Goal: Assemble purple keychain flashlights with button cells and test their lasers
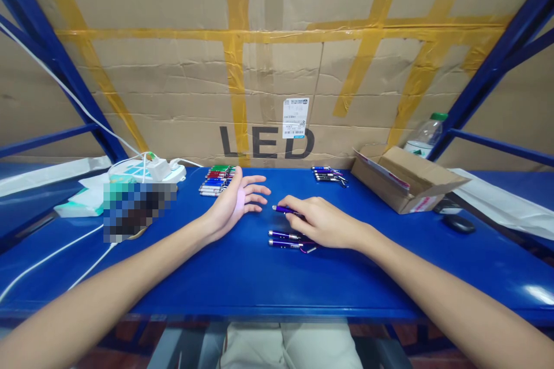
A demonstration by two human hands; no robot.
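My right hand is closed around a small purple penlight, its silver tip pointing left. Opposite it, my left hand is open, fingers spread and palm turned toward that tip. A pale violet patch of light shows on the palm. Below my right hand, two more purple penlights lie side by side on the blue table, their right ends partly covered by the hand. Behind my left hand sits a row of green, red, blue and silver penlights, partly hidden by it. Several dark penlights lie farther back, right of centre.
A large taped cardboard box marked LED stands behind the blue table. On the right are an open small carton, a bottle and a black mouse. A white power strip with cables is at left.
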